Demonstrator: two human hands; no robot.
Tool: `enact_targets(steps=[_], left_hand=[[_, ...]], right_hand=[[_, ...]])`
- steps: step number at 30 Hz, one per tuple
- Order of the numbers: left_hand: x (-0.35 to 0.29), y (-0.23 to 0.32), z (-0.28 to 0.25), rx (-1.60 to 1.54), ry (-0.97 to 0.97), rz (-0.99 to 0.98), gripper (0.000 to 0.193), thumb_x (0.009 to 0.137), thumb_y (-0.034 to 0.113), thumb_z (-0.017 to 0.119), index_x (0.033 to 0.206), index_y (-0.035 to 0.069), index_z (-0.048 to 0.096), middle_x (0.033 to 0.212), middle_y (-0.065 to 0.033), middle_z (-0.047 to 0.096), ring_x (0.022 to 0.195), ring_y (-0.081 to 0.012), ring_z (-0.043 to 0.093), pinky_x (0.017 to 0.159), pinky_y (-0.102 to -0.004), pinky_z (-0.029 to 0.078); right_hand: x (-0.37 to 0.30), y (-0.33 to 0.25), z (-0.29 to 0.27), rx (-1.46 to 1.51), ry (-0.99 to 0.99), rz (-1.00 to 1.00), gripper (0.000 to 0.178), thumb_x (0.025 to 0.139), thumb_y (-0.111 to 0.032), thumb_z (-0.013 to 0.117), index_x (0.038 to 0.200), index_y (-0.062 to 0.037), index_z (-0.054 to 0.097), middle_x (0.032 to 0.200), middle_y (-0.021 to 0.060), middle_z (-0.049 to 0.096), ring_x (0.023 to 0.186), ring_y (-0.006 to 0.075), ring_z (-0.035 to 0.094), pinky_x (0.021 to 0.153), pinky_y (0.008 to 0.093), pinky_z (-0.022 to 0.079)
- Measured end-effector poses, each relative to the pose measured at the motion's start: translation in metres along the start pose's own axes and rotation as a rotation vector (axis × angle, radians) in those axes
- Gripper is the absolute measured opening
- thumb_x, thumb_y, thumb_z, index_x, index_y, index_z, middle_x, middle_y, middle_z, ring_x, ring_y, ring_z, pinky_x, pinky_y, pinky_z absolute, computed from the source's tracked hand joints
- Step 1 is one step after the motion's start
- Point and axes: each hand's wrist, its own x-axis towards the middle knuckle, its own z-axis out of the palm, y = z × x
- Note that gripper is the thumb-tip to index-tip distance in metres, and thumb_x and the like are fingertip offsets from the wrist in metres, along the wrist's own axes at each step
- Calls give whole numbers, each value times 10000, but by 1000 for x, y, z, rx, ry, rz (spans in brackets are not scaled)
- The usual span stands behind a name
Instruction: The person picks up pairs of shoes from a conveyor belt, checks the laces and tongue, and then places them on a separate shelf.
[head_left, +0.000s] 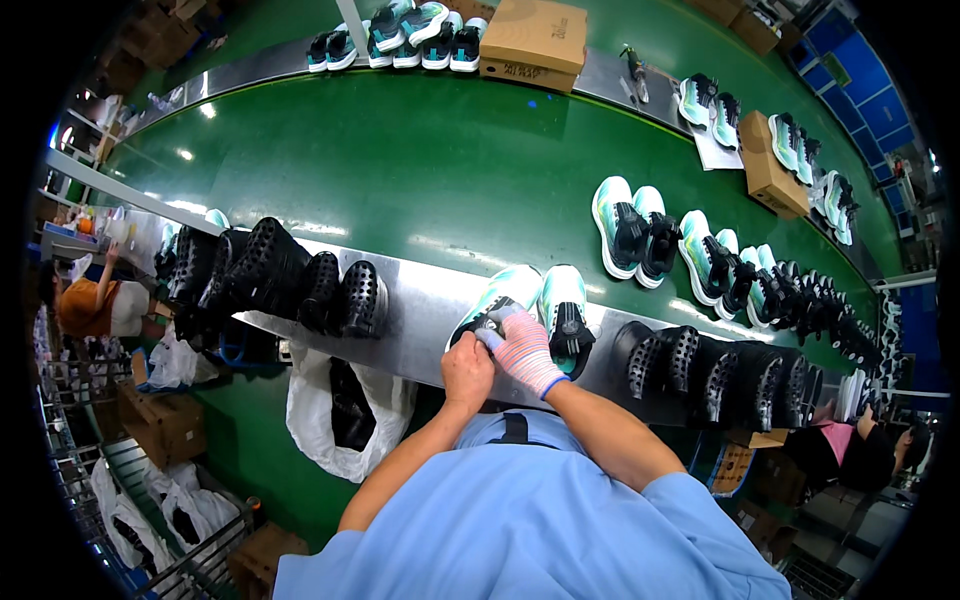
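Observation:
A pair of mint-and-white sneakers with black collars lies on the metal ledge in front of me. My left hand, bare, is closed in a fist at the collar of the left sneaker. My right hand, in a white-and-pink striped glove, reaches over the same sneaker, its fingers bent onto the black tongue and meeting the left hand there. The hands partly hide the shoe's opening. Just to the right, the other sneaker stands toe away from me, touched by neither hand's fingertips as far as I can see.
Black shoe-shaped forms with round holes stand left on the ledge, and more black forms right. Beyond runs a green belt carrying sneaker pairs. A cardboard box sits across it. A white sack hangs below the ledge.

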Motion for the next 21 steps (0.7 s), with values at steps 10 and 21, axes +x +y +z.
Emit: enact_targets(steps=[10, 21], left_hand=[[-1, -1, -1, 9, -12, -24, 188, 986, 131, 539, 855, 13, 604, 795, -260, 679, 761, -484, 663, 694, -572, 513], [0, 3, -2, -30, 12, -12, 163, 984, 113, 546, 887, 7, 623, 803, -261, 677, 762, -498, 652, 683, -569, 507]], right_hand=[[-3, 0, -3, 79, 85, -15, 480, 912, -377, 729, 1262, -53, 682, 1186, 254, 650, 1063, 428, 670, 933, 507, 542], [-4, -10, 14, 101, 214, 126, 390, 922, -342, 749, 1148, -32, 676, 1156, 232, 674, 1087, 426, 649, 923, 476, 537]])
